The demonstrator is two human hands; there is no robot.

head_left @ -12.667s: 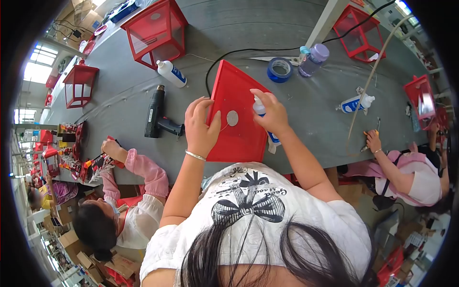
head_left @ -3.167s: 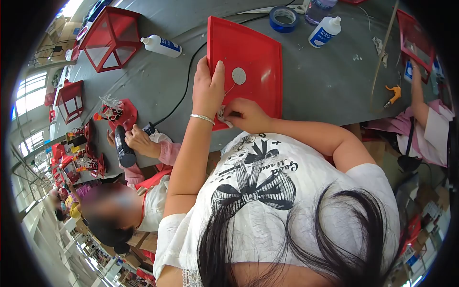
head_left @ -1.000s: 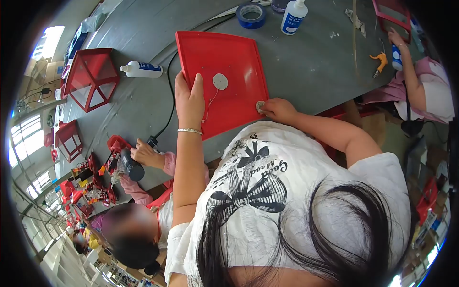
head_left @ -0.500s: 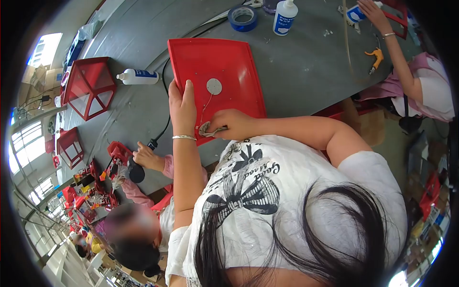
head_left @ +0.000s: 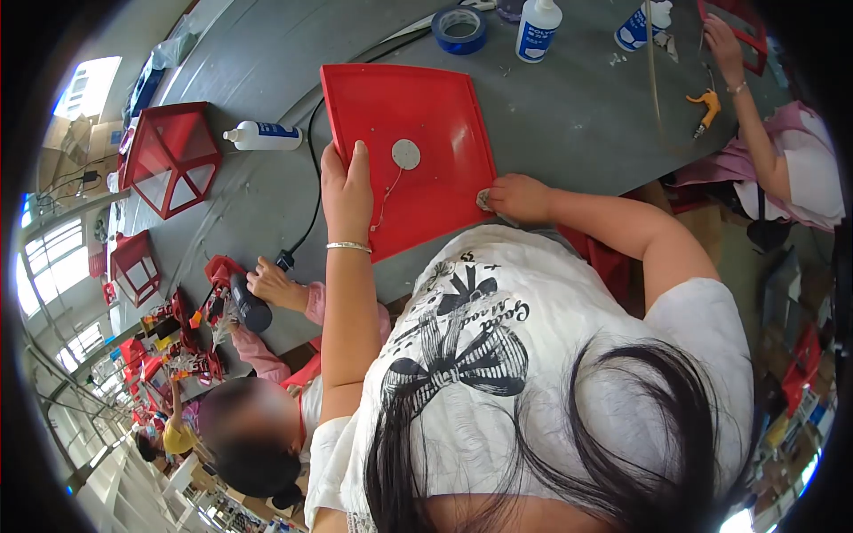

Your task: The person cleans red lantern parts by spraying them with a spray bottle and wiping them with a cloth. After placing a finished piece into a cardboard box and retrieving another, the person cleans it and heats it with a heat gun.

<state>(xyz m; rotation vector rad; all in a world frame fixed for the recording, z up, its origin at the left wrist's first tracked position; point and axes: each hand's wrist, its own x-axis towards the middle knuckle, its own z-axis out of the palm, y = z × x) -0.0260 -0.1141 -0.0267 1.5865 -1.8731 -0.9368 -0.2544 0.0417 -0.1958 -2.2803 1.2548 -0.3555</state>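
The wire (head_left: pixel 387 191) could be snagged if the cloth (head_left: pixel 484 200), pinched at the panel's (head_left: pixel 444 169) four o'clock by the right hand (head_left: pixel 522 197), is swept toward the left hand's (head_left: pixel 347 193) panel grip at eight.

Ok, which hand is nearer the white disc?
Left. The left hand grips the red panel beside the white disc; the right hand is farther, at the panel's near right corner.

One red panel (head_left: pixel 444 115), bearing a pale disc (head_left: pixel 406 155) with thin wire (head_left: pixel 386 196); left edge gripped by the left hand (head_left: pixel 348 185). One crumpled cloth (head_left: pixel 483 199), pinched in the right hand (head_left: pixel 520 197) at the panel's lower right corner. Grey table (head_left: pixel 569 124): blue tape roll (head_left: pixel 444 38); upright white bottle (head_left: pixel 538 34); white bottle lying flat (head_left: pixel 267 136); red lantern frame (head_left: pixel 173 158); orange tool (head_left: pixel 708 108) near a co-worker's forearm (head_left: pixel 751 120).
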